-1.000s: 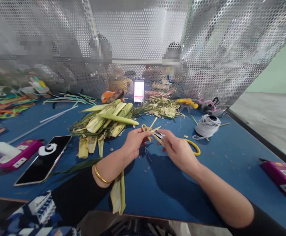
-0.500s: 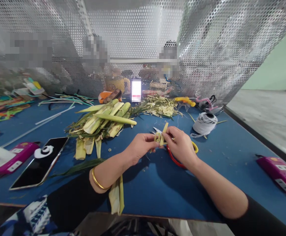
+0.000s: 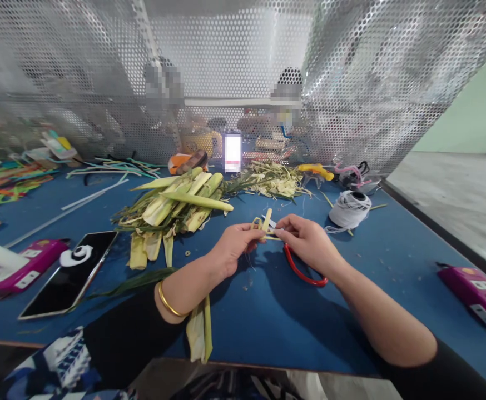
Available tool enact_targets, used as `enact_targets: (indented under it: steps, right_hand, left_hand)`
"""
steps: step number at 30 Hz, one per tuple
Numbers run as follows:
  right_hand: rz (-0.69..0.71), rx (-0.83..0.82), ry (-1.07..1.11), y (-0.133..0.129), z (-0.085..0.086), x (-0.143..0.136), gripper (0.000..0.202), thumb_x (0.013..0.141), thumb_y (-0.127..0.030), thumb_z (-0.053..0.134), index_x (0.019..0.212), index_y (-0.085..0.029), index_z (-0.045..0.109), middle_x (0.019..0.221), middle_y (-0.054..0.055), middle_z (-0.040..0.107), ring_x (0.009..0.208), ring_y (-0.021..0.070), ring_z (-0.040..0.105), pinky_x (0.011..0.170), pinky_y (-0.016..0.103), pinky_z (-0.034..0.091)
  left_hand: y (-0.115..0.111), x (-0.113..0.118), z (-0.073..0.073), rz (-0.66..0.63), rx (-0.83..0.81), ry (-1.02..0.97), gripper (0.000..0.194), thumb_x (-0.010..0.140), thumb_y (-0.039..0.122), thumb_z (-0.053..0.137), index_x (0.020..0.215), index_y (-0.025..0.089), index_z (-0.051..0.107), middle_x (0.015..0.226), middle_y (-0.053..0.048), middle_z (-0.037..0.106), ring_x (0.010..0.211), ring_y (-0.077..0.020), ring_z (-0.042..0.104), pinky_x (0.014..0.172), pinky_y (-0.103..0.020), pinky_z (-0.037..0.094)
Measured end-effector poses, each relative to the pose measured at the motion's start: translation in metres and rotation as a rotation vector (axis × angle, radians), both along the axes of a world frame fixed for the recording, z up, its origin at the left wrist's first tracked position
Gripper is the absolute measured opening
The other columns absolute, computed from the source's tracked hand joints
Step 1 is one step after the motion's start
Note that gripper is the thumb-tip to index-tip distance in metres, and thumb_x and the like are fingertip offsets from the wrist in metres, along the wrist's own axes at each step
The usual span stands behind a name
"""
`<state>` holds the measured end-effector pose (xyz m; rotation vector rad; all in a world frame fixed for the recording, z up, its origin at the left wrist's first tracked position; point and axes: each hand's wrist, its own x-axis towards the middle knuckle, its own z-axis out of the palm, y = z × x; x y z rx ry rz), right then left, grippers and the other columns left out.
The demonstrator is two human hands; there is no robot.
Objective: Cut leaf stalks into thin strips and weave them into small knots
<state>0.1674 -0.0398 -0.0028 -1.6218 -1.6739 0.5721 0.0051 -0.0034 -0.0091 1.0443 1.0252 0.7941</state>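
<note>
Near the middle of the blue table, my left hand point(image 3: 239, 243) pinches a small looped piece of pale green leaf strip point(image 3: 267, 220). My right hand point(image 3: 303, 238) is closed on a thin strip end that runs across from the looped piece. Scissors with a red handle point(image 3: 303, 272) lie under my right hand, their blades pointing up and left behind the strips. A thin thread hangs below my left fingers. Left of my hands is a heap of pale green husks and leaves point(image 3: 180, 203).
White thread spool point(image 3: 349, 210) at right; magenta power strips point(image 3: 30, 266) point(image 3: 476, 294) at both sides. A dark phone point(image 3: 70, 275) lies left, with leaf shreds point(image 3: 272, 179) and a lit phone point(image 3: 232, 153) behind. Perforated metal panels point(image 3: 230, 44) stand at the back.
My right hand has moved slightly away from my left, and a strip now shows stretched between them. The looped piece has shifted left with my left fingers.
</note>
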Motion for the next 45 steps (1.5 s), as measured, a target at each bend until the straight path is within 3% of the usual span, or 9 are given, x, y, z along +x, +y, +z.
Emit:
enact_targets:
  steps: [4, 7, 19, 25, 30, 34, 37, 42, 45]
  right_hand:
    - [0.097, -0.013, 0.399, 0.002, 0.004, 0.003, 0.022, 0.072, -0.038, 0.064, 0.081, -0.018, 0.066, 0.065, -0.001, 0.060, 0.059, 0.0125, 0.050, 0.058, 0.026, 0.039]
    - [0.103, 0.065, 0.528, 0.001, 0.003, -0.003, 0.019, 0.071, -0.036, 0.066, 0.078, -0.018, 0.067, 0.069, 0.000, 0.063, 0.063, 0.0125, 0.052, 0.061, 0.027, 0.041]
    - [0.111, -0.003, 0.341, 0.000, -0.012, -0.008, 0.013, 0.072, -0.029, 0.063, 0.068, -0.018, 0.057, 0.060, -0.004, 0.056, 0.056, 0.0109, 0.047, 0.054, 0.025, 0.036]
    - [0.030, -0.019, 0.288, 0.001, -0.015, -0.008, 0.014, 0.070, -0.030, 0.061, 0.065, -0.018, 0.058, 0.059, -0.003, 0.058, 0.054, 0.0110, 0.048, 0.053, 0.025, 0.036]
    - [0.005, -0.065, 0.463, 0.003, -0.013, -0.006, 0.027, 0.066, -0.027, 0.066, 0.089, -0.017, 0.059, 0.056, -0.005, 0.059, 0.050, 0.0117, 0.054, 0.052, 0.026, 0.042]
    - [0.190, -0.264, 0.589, 0.002, -0.004, -0.007, 0.022, 0.065, -0.033, 0.068, 0.077, -0.016, 0.063, 0.064, -0.001, 0.064, 0.053, 0.0104, 0.057, 0.055, 0.026, 0.047]
    - [0.168, -0.330, 0.655, 0.000, 0.000, -0.008, 0.025, 0.062, -0.038, 0.072, 0.072, -0.016, 0.064, 0.062, -0.001, 0.063, 0.050, 0.0086, 0.055, 0.055, 0.025, 0.048]
    - [0.051, -0.263, 0.604, 0.001, -0.005, -0.008, 0.024, 0.061, -0.039, 0.071, 0.061, -0.016, 0.062, 0.046, -0.004, 0.052, 0.041, 0.0071, 0.044, 0.042, 0.021, 0.035]
    - [-0.047, -0.098, 0.549, 0.001, -0.006, -0.007, 0.024, 0.066, -0.040, 0.066, 0.064, -0.017, 0.062, 0.045, -0.005, 0.049, 0.042, 0.0083, 0.042, 0.044, 0.023, 0.034]
  left_hand:
    - [0.003, -0.002, 0.000, -0.017, 0.000, -0.010, 0.005, 0.066, 0.017, 0.071, 0.067, 0.013, 0.067, 0.058, 0.000, 0.059, 0.049, -0.0057, 0.045, 0.050, -0.020, 0.035]
    - [0.001, -0.001, 0.000, -0.071, 0.075, 0.024, 0.007, 0.068, 0.018, 0.071, 0.071, 0.013, 0.068, 0.061, 0.000, 0.061, 0.047, -0.0049, 0.045, 0.049, -0.020, 0.037]
    - [-0.004, 0.002, 0.003, -0.032, 0.234, 0.158, 0.005, 0.069, 0.010, 0.066, 0.067, 0.014, 0.062, 0.058, 0.001, 0.061, 0.044, -0.0060, 0.048, 0.046, -0.019, 0.041]
    - [-0.005, -0.001, 0.000, -0.113, 0.419, 0.355, 0.006, 0.070, 0.021, 0.066, 0.069, 0.015, 0.068, 0.054, 0.002, 0.060, 0.044, -0.0091, 0.050, 0.046, -0.021, 0.038]
    - [-0.003, -0.005, -0.003, -0.289, 0.561, 0.493, 0.014, 0.073, 0.026, 0.060, 0.069, 0.017, 0.069, 0.049, 0.002, 0.056, 0.047, -0.0118, 0.052, 0.049, -0.021, 0.034]
    - [-0.001, -0.007, 0.000, -0.339, 0.651, 0.567, 0.016, 0.074, 0.026, 0.058, 0.064, 0.017, 0.067, 0.048, 0.002, 0.053, 0.047, -0.0110, 0.047, 0.048, -0.022, 0.028]
    - [-0.002, -0.007, 0.002, -0.347, 0.699, 0.602, 0.017, 0.074, 0.025, 0.058, 0.061, 0.017, 0.066, 0.047, 0.003, 0.052, 0.047, -0.0101, 0.043, 0.048, -0.022, 0.023]
    - [-0.007, -0.006, 0.004, -0.445, 0.673, 0.614, 0.018, 0.074, 0.022, 0.057, 0.056, 0.017, 0.060, 0.046, 0.003, 0.050, 0.044, -0.0093, 0.040, 0.047, -0.023, 0.022]
    - [-0.008, -0.007, 0.006, -0.535, 0.619, 0.497, 0.015, 0.075, 0.020, 0.053, 0.063, 0.017, 0.061, 0.053, 0.003, 0.054, 0.047, -0.0094, 0.044, 0.048, -0.021, 0.027]
